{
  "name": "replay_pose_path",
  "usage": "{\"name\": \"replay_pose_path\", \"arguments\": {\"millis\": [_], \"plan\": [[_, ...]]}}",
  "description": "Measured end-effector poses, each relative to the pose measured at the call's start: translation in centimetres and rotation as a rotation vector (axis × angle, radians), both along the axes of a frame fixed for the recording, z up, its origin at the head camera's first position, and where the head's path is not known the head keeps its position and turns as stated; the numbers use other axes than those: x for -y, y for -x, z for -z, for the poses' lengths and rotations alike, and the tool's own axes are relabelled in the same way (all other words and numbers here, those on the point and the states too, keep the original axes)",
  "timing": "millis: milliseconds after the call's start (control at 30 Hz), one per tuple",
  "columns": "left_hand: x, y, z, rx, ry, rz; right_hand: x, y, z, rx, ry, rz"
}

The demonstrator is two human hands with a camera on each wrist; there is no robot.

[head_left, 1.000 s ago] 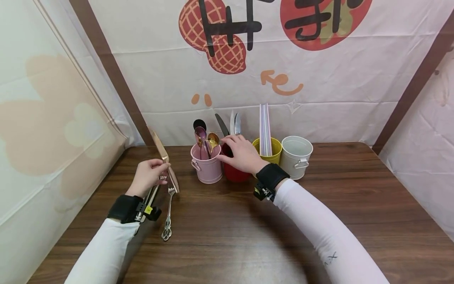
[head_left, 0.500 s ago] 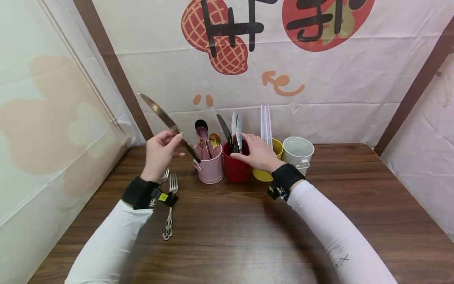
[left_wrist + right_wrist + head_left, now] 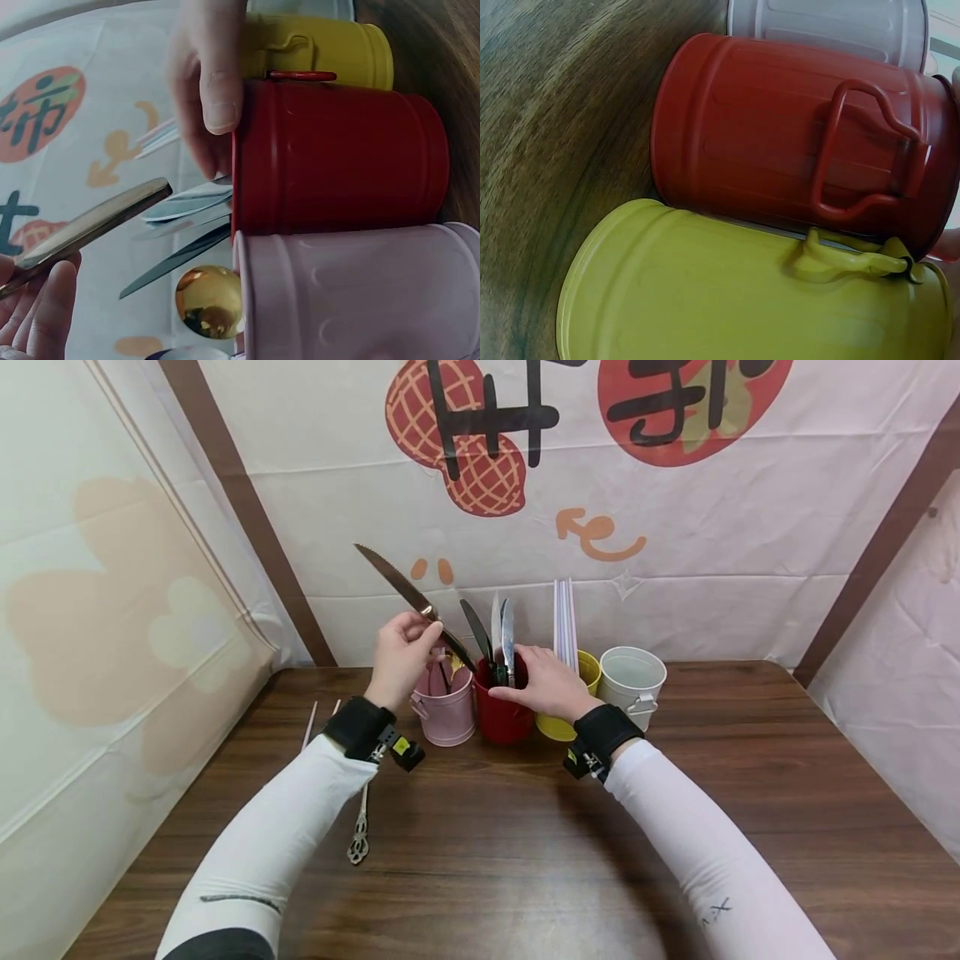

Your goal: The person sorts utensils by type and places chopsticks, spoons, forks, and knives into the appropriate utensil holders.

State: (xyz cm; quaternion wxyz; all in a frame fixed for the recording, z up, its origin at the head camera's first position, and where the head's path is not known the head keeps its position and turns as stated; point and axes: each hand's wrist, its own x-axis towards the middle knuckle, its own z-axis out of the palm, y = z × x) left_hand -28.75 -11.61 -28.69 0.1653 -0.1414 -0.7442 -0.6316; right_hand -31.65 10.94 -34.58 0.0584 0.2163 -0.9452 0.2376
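Note:
My left hand [image 3: 406, 656] pinches a copper-coloured table knife [image 3: 395, 578] with a serrated blade. The blade points up and left, while the handle end slopes down to the rim of a red bucket [image 3: 504, 714]. In the left wrist view the knife [image 3: 90, 225] hangs in the air, apart from the bucket. My right hand [image 3: 553, 683] holds the red bucket by its rim, thumb at the front and fingers toward the back. Several knives [image 3: 507, 635] stand in that bucket, blades up. A pink bucket [image 3: 446, 718] with spoons adjoins it, partly behind my left hand.
To the right stand a yellow bucket [image 3: 557, 727] with striped straws [image 3: 564, 622] and a white bucket [image 3: 632, 675]. A fork's ornate handle [image 3: 359, 839] shows on the wooden table [image 3: 480, 877] beside my left forearm. Thin sticks [image 3: 310, 725] lie left of it. A printed cloth [image 3: 480, 552] hangs behind.
My left hand has lifted the knife from the left side of the table and carried it right, to the red bucket. My right hand has shifted slightly right on that bucket's rim.

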Motion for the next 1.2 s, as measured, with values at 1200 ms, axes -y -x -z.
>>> {"name": "replay_pose_path", "arguments": {"millis": [1200], "plan": [[-2.3, 2.9, 3.1, 0.104, 0.799, -0.031, -0.1, 0.0, 0.1, -0.020, 0.032, -0.026]]}}
